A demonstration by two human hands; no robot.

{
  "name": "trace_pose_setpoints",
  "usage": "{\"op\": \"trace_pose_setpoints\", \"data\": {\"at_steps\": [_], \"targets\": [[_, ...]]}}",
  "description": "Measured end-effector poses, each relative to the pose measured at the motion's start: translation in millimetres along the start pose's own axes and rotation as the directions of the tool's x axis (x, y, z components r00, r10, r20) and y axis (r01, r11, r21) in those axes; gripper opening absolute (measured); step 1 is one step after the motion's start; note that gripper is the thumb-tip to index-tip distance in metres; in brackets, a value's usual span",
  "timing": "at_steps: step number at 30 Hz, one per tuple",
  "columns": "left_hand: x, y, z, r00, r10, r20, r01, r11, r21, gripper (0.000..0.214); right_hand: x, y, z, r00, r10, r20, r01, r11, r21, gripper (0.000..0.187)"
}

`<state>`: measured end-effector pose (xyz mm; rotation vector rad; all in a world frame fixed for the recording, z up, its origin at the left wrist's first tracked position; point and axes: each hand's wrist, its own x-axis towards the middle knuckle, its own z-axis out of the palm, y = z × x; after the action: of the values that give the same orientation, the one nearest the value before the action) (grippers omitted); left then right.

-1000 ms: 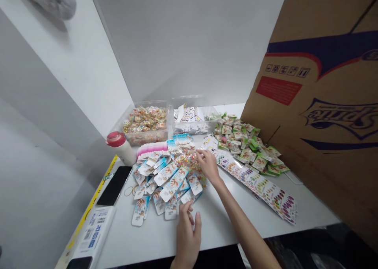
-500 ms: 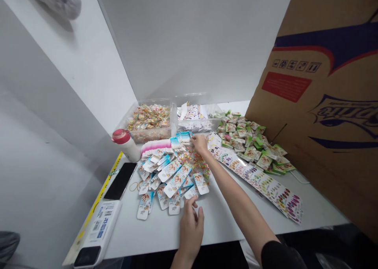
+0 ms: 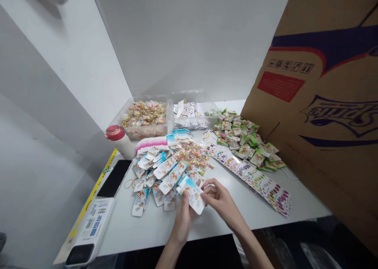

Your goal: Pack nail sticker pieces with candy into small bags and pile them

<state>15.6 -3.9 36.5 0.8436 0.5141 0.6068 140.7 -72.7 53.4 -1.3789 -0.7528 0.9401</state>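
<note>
In front of me a small blue-and-white flat carton (image 3: 193,196) with a printed hand picture is tilted up above the table. My left hand (image 3: 181,220) grips its left side, thumb on the front and fingers behind. At its right edge my right hand (image 3: 221,201) pinches with bent fingers; the fingertips behind are partly hidden. Just beyond lie a loose pile of similar cartons (image 3: 169,174) and a standing row of them (image 3: 181,135). Small colourful wrapped pieces (image 3: 193,155) are heaped beside that row.
Patterned sticker sheets (image 3: 251,174) and a pile of green-and-white boxes (image 3: 245,139) lie to the right. A cardboard box (image 3: 319,96) stands beyond. Clear bins (image 3: 147,133) line the wall. At left are a bottle (image 3: 124,145), a phone (image 3: 115,178) and a white device (image 3: 93,229).
My right hand has come back from the standing row to the front. A carton is now held between both hands, and my left hand has closed on it. The view has shifted slightly.
</note>
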Motion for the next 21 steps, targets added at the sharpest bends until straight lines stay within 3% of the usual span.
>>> {"op": "trace_pose_setpoints", "data": {"at_steps": [3, 6, 10, 13, 15, 18, 21], "targets": [[-6, -1, 4.7, 0.995, -0.097, 0.003, 0.097, 0.995, -0.002, 0.055, -21, 3, -1, 0.990, -0.111, -0.091, 0.076, 0.942, -0.326, 0.021], [-16, -6, 4.3, 0.980, -0.201, 0.004, 0.200, 0.977, 0.068, 0.055, -27, -2, -6, 0.969, -0.229, -0.090, 0.159, 0.863, -0.480, 0.034], [-25, -6, -2.7, 0.940, -0.293, 0.172, 0.280, 0.955, 0.099, 0.059, -25, -9, -15, 0.972, -0.232, 0.034, 0.221, 0.858, -0.464, 0.031], [-27, 0, -10.4, 0.917, -0.300, 0.264, 0.285, 0.954, 0.094, 0.057, -22, -9, -19, 0.977, -0.210, 0.045, 0.208, 0.876, -0.436, 0.016], [-27, 5, -14.1, 0.894, -0.323, 0.311, 0.294, 0.946, 0.139, 0.059, -22, -9, -21, 0.982, -0.180, 0.051, 0.186, 0.895, -0.406, 0.019], [-27, 7, -15.0, 0.857, -0.338, 0.389, 0.295, 0.941, 0.167, 0.065, -21, -6, -18, 0.996, -0.080, 0.047, 0.089, 0.969, -0.231, 0.019], [-28, 4, -12.1, 0.860, -0.337, 0.383, 0.317, 0.941, 0.117, 0.059, -21, -2, -14, 1.000, -0.001, 0.029, 0.001, 1.000, -0.007, 0.020]]}}
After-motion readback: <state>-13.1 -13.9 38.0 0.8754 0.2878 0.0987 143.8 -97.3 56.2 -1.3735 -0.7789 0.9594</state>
